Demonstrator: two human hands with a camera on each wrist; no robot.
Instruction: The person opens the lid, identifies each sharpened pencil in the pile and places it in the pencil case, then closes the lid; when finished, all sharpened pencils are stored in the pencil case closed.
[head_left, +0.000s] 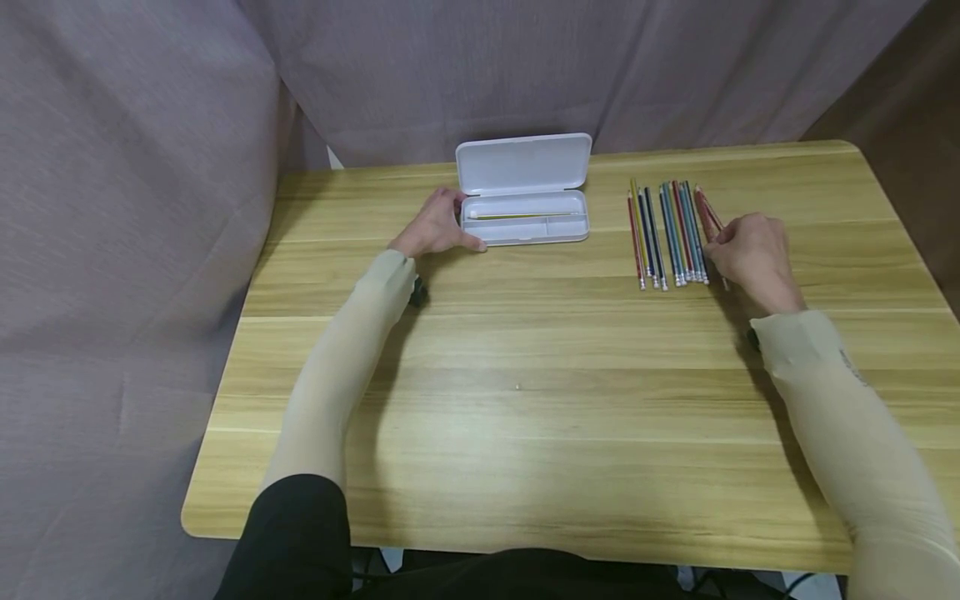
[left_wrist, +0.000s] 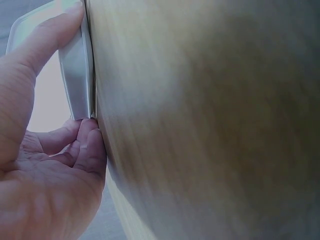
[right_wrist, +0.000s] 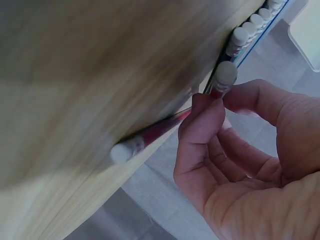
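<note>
An open white pencil case [head_left: 522, 200] lies at the far middle of the wooden table [head_left: 525, 375], with one yellow pencil [head_left: 517, 217] in its tray. My left hand [head_left: 438, 225] holds the case's left end. In the left wrist view one finger lies along the case [left_wrist: 75, 75] and the others curl at its corner. Several coloured pencils [head_left: 670, 235] lie in a row at the right. At the row's right end, my right hand [head_left: 750, 250] pinches a red pencil [head_left: 708, 212]. The right wrist view shows fingertips [right_wrist: 202, 112] closed on that red pencil [right_wrist: 160, 127].
Grey curtains hang behind and to the left of the table. White eraser tips of the pencil row [right_wrist: 250, 25] point toward the near edge. The table's right edge lies a short way beyond my right hand.
</note>
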